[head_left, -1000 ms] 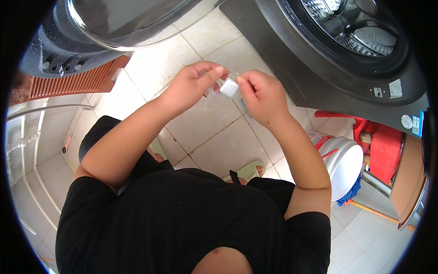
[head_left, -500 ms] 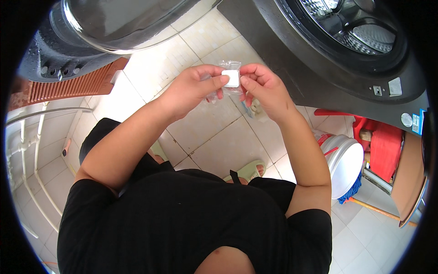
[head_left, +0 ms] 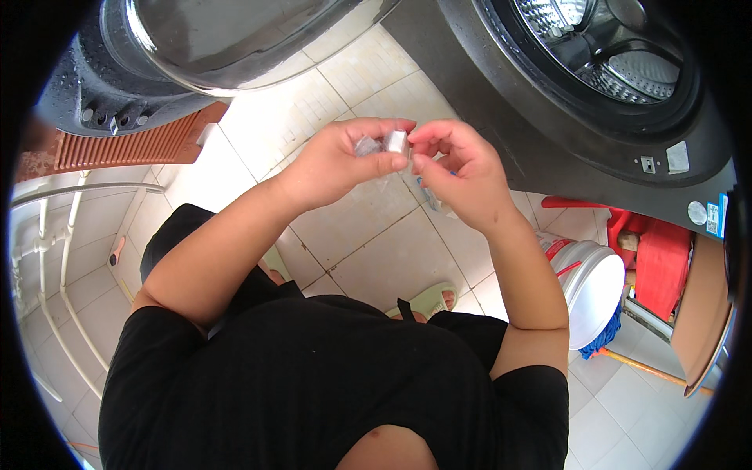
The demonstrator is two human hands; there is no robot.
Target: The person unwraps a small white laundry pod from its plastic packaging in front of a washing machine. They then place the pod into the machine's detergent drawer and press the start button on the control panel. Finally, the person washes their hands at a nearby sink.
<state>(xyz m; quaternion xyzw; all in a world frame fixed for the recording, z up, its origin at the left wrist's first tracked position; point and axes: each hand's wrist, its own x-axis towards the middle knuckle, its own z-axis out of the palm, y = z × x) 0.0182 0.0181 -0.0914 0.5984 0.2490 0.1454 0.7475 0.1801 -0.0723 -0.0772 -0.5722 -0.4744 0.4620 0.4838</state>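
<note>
White block: located above the tiled floor, between both hands. At far left, white pipes; then ribbed brown board beside a dark appliance. Next, left hand: clamped on the block, with thumb nearer the body and fingers opposite; clear wrapper bunched inside the grip, probably to keep the block's right end free. Next, right hand: fingers curled, thumb and index tips slightly apart, just beside that end, presumably for fine fingertip control. Cannot tell whether touching the wrapper. Both raised ahead of the body, likely for a clear view. Farther right, washing machine with drum exposed; below, white bucket next to blue mop strands.
</note>
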